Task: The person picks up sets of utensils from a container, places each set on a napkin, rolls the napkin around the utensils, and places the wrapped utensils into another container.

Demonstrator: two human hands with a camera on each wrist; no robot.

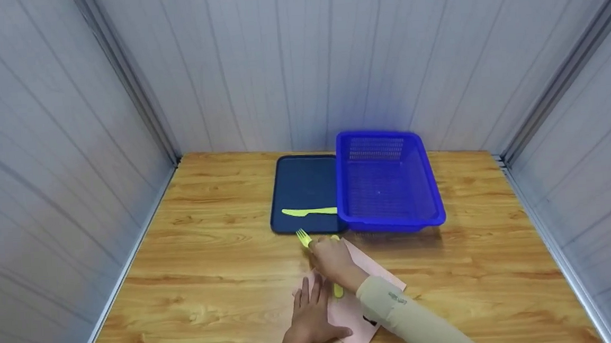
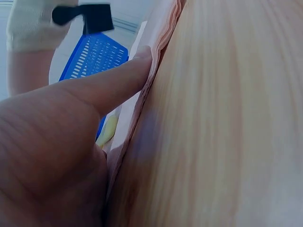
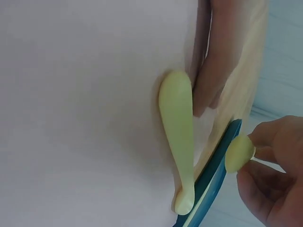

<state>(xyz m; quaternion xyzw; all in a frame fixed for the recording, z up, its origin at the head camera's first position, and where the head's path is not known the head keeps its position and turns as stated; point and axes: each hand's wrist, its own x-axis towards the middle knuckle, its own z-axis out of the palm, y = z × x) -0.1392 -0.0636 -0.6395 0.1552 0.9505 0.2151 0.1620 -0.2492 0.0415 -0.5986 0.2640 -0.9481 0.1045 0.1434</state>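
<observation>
Knife (image 1: 308,211) lies already on the dark tray (image 1: 301,185), right hand (image 1: 331,256) pinches fork (image 1: 304,238) w/ curled fingers, spoon (image 3: 179,142) waits on pink napkin (image 1: 352,312), which flat left hand (image 1: 310,319) presses; blue basket (image 1: 385,180) has nothing inside.

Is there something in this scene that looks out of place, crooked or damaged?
Nothing is spilled or broken. Only the pink napkin lies askew, turned diagonally to the table edge, with a yellow utensil lying on it. The blue basket also overlaps the right edge of the dark tray, where a yellow knife rests.
</observation>
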